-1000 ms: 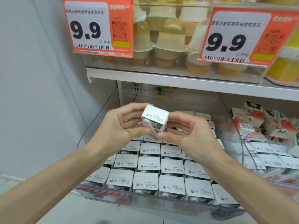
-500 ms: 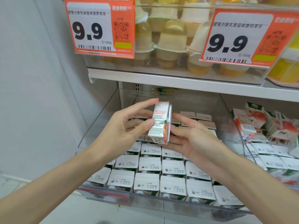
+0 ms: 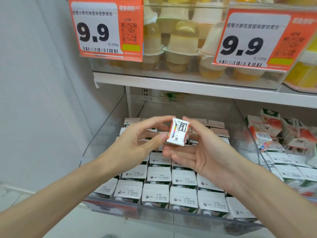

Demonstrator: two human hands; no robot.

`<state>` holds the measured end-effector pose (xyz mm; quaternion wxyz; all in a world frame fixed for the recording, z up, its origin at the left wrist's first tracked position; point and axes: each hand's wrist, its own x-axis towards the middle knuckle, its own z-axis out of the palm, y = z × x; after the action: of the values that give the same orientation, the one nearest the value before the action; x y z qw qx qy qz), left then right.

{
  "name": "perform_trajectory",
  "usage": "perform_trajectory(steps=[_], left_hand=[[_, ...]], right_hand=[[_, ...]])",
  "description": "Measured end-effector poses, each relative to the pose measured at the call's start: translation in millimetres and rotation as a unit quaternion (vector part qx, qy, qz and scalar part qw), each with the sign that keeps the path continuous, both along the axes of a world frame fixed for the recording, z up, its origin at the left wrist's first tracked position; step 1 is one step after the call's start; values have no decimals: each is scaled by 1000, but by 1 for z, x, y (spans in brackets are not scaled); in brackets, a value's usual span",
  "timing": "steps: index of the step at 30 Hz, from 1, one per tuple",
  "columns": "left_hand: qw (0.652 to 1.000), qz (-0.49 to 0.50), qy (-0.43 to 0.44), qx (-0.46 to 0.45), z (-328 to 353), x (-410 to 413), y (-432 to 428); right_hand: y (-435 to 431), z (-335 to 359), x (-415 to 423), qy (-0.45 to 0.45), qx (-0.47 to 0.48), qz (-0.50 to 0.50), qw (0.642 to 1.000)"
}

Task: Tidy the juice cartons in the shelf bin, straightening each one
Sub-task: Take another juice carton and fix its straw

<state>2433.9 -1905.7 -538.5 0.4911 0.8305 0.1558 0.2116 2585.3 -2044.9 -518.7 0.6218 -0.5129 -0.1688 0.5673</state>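
A small white juice carton (image 3: 178, 132) is held above the clear shelf bin (image 3: 106, 127), its folded bottom flap turned toward me. My left hand (image 3: 137, 140) pinches it from the left with thumb and fingers. My right hand (image 3: 202, 152) holds its right side, palm turned up beneath it. Below, several white-topped cartons (image 3: 158, 176) stand upright in neat rows in the bin.
A second bin on the right holds jumbled cartons (image 3: 274, 133) lying at angles. The shelf above carries jelly cups (image 3: 181, 42) behind orange 9.9 price tags (image 3: 106, 28). A grey wall (image 3: 34, 100) closes the left side.
The carton was turned between both hands: first its top faced me, then its side, now its folded bottom. Both hands stayed above the bin.
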Motion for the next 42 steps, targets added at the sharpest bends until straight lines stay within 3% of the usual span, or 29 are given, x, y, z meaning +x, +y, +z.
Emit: perform_trajectory(steps=[5,8,11,15,17,19,24,29,34,42], left_hand=[[1000,3,1,3,1,0,1],[1000,4,4,-21,2,0,-1],[999,17,11,-27,4,0,-1],[1000,26,-9,-3,5,2,-4],[998,45,-31,-6,5,5,-8],[997,65,-37,27,4,8,-8],[993,66,-20,91,3,7,9],[995,69,-2,69,0,9,31],[966,209,63,142,-7,15,56],[932,172,206,244,-15,53,69]], right_hand=[[1,1,-1,-36,-7,5,999],[3,-1,0,-187,-23,-21,982],[3,-4,2,-389,-24,-46,920],[4,-17,5,-565,17,-77,822],[7,-22,3,-610,43,-68,789],[9,-24,3,-631,58,-54,772],[13,-19,13,-630,106,0,769],[30,-15,22,-616,92,-43,781],[53,-16,30,-601,47,-121,789],[70,-18,47,-624,5,-99,775]])
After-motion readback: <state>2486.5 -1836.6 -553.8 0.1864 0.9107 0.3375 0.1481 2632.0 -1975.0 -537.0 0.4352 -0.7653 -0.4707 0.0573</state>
